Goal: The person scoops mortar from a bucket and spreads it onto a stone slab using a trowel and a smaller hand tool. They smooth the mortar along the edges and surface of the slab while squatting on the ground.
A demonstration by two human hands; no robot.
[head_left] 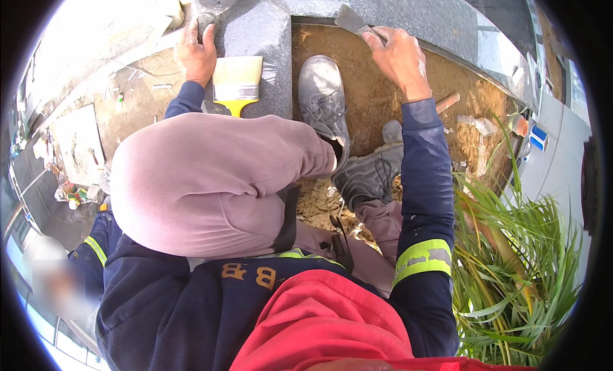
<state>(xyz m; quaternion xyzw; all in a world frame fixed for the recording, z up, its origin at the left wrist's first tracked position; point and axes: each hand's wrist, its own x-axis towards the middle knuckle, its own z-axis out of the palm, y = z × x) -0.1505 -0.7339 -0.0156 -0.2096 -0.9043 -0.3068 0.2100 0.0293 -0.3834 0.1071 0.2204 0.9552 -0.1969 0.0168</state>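
1. Right hand [399, 59]: closed around a scraper [349, 20], blade over the grey stonework's [271, 36] edge.
2. Left hand [196, 57]: fingers extended, thumb apart; contact unclear.
3. Brush [237, 80]: on the stonework, beside left hand.

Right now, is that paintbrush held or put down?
Put down: the paintbrush lies on the grey stone slab, the left hand beside it, the right hand holding a putty knife.

Scraper [349, 21] in the right hand [399, 59]
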